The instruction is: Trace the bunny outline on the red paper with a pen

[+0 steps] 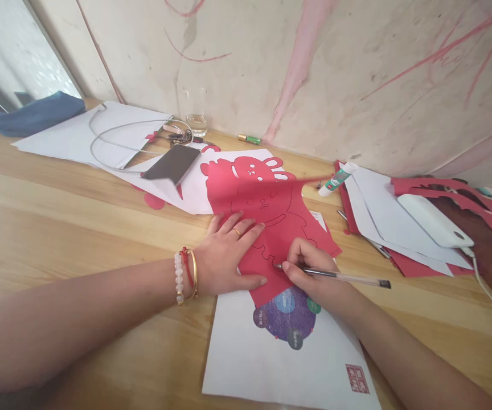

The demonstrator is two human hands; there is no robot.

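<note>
Your right hand (314, 273) grips a clear-barrelled ballpoint pen (344, 276), fingers closed together around it, with the tip touching the red paper (267, 210). The pen's back end reaches past the sheet's right edge and hangs over the wooden table (79, 239). Your left hand (224, 256) lies flat, fingers slightly apart, across the sheet's left edge, just beside the pen tip. The red paper sits between your hands and runs away from you, with a rabbit outline drawn on it and its far part curling up.

Its near edge overlaps a white sheet (271, 364) printed with a purple round design (286, 316). A small red seal (357, 378) sits near that sheet's lower right corner. To your left, a wide stretch of wood separates your forearm from the papers beyond.

On your right, a stack of white and red paper (404, 239) sits well apart from your pen hand, with a white power bank (434, 219) and red offcuts (442, 191) on it. A glue stick (335, 179) lies at the stack's near corner. Farther off are a phone (171, 165), keys (177, 134), a water glass (196, 117) and a blue cloth (32, 114), all before the stained wall (314, 74).
</note>
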